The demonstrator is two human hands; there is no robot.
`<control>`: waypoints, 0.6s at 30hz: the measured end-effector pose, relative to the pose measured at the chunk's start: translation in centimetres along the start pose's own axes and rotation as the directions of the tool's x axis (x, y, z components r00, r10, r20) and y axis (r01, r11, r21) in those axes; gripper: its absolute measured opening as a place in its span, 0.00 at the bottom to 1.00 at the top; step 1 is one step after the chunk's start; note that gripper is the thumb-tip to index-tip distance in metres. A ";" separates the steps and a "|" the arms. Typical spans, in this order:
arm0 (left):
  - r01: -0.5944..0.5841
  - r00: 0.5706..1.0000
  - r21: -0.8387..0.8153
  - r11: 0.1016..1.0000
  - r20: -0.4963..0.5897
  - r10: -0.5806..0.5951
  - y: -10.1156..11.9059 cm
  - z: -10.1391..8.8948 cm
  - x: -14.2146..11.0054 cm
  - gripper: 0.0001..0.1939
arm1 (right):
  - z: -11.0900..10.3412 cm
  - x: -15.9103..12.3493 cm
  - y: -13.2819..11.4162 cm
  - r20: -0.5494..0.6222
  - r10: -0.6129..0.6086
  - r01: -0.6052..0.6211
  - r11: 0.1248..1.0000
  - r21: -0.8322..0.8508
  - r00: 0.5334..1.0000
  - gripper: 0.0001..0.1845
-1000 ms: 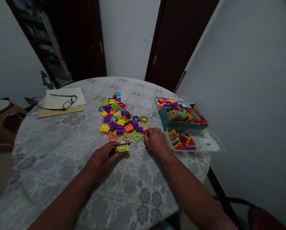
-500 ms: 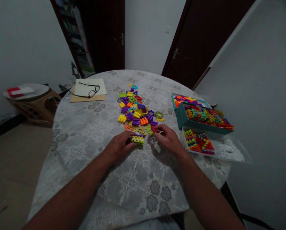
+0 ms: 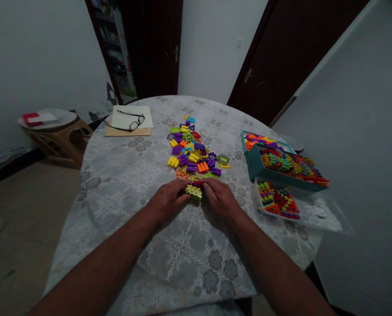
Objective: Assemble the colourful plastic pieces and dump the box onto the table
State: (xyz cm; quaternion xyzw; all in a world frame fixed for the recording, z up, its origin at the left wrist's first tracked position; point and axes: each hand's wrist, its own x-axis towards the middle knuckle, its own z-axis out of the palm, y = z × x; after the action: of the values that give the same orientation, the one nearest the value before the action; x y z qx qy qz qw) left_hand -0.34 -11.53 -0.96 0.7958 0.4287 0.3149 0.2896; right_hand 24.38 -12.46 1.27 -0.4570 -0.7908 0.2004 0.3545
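Note:
My left hand (image 3: 170, 197) is closed on a yellow-green toothed plastic building block (image 3: 194, 192), gripping it at its left end. From the other side my right hand (image 3: 219, 197) pinches a red building block (image 3: 198, 184), which lies against the far side of the yellow-green one. Fingers partly hide the red piece, and I cannot tell whether the two are joined. Just beyond my fingertips spreads a loose pile of toy pieces: yellow (image 3: 173, 162), purple (image 3: 191, 167) and orange (image 3: 203, 167) ridged blocks, with toothed gear-like pieces among them.
On the right stand a teal box (image 3: 253, 162) and a clear plastic tub (image 3: 259, 202), both holding more colourful pieces. Black glasses (image 3: 134, 126) rest on papers (image 3: 146, 115) at the back left. A patterned cloth (image 3: 117, 171) covers the round table. A stool (image 3: 56, 140) stands further left.
My right hand has moved left with the red block, bringing it from the edge of the pile against the yellow-green block in my left hand. The whole view has shifted slightly.

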 end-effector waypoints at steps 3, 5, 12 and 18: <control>-0.017 1.000 -0.005 1.000 0.006 0.017 0.0 0.2 0.0 0.22 | 0.5 0.0 -0.1 -0.033 -0.011 0.011 1.000 -0.017 0.999 0.15; -0.022 1.000 -0.005 1.000 -0.008 0.022 -0.1 0.3 0.0 0.22 | 0.6 -0.1 -0.3 -0.010 -0.012 0.012 1.000 -0.009 1.000 0.14; -0.041 0.999 0.007 0.999 -0.024 0.042 0.0 0.4 -0.1 0.23 | 0.1 -0.4 -0.8 -0.004 -0.048 0.048 0.999 -0.020 0.999 0.15; -0.035 0.999 0.022 0.999 -0.026 0.035 -0.2 0.7 -0.2 0.25 | 0.6 -0.6 -0.8 0.086 -0.083 0.094 0.986 -0.138 0.993 0.24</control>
State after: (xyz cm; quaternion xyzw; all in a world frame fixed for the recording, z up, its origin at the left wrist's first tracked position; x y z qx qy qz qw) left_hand 0.00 -11.74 -1.61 0.8019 0.4218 0.3259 0.2698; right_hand 23.69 -13.34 1.17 -0.4370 -0.8361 0.1458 0.2978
